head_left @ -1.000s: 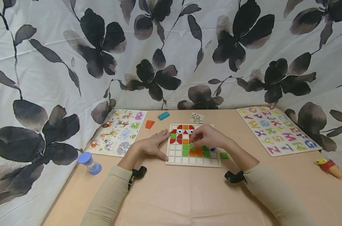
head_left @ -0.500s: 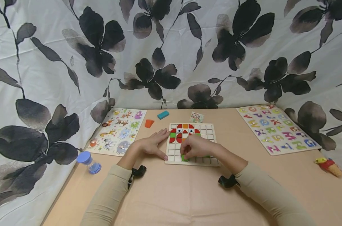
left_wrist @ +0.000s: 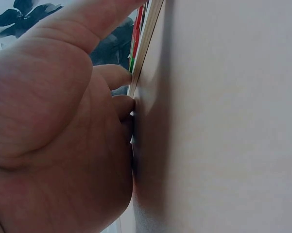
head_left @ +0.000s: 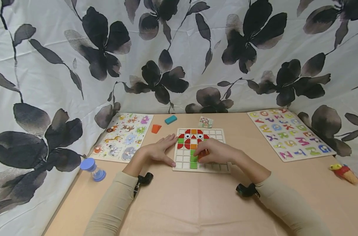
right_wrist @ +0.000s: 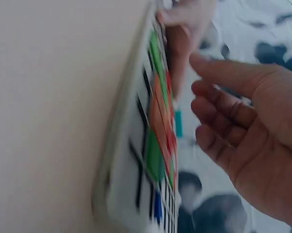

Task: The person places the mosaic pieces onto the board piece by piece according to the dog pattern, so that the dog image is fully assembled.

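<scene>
A white gridded board lies on the table with a bird-like pattern of red, green and orange tiles and two eye pieces. Down its middle runs a column of green tiles. My left hand rests flat at the board's left edge, fingertips and thumb touching it. Over the board's lower middle is my right hand, covering part of the pattern. In the right wrist view its fingers bend loosely, apart from the tiles, with nothing between them. An orange tile shows below that hand in the head view.
Behind the board are a picture card, a blue block and an orange piece. An animal puzzle and an hourglass stand left. To the right are a letter puzzle and a small toy.
My right hand has set a green tile in the bottom row of the board, let it go and drawn back up and right. My left hand has stayed put.
</scene>
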Motion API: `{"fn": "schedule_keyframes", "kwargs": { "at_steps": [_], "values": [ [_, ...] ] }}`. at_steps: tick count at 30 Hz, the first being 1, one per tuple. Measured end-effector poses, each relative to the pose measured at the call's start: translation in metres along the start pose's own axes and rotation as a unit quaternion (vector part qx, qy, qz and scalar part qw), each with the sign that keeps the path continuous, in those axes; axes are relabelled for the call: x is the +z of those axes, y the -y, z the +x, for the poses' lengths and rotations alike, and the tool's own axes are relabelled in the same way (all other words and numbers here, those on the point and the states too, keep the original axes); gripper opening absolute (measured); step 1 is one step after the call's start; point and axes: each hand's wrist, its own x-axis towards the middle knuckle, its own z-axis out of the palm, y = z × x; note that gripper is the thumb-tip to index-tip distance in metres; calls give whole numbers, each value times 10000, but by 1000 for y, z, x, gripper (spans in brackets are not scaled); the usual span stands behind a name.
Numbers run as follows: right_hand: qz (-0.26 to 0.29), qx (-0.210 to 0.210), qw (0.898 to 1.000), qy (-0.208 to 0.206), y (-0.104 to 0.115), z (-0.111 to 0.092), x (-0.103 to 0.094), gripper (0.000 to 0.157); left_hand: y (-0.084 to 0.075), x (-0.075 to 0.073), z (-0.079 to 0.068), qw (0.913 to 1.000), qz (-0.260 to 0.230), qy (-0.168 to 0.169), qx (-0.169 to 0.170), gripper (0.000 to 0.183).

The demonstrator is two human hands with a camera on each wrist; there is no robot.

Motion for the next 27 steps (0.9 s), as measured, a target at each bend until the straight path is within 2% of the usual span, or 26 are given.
{"fn": "schedule_keyframes", "kwargs": {
  "at_steps": [6,13,17,22,27],
  "values": [
    [647,237,9975,-152,-30,-36,-27,30,-1,0,0,10000,75,-17,38,122],
    [1105,944,9894,64,-61,-73,-53,29,-2,-3,0,10000,29,-54,36,122],
    [1280,1045,9859,265,-73,-82,-57,29,-2,-3,0,10000,51,-39,32,122],
    [1449,996,9825,618,-85,-85,-53,29,-1,-2,0,10000,38,-43,55,122],
    [1200,997,9845,801,-88,-83,-45,30,-1,-1,-1,10000,39,-40,39,122]
  ]
}}
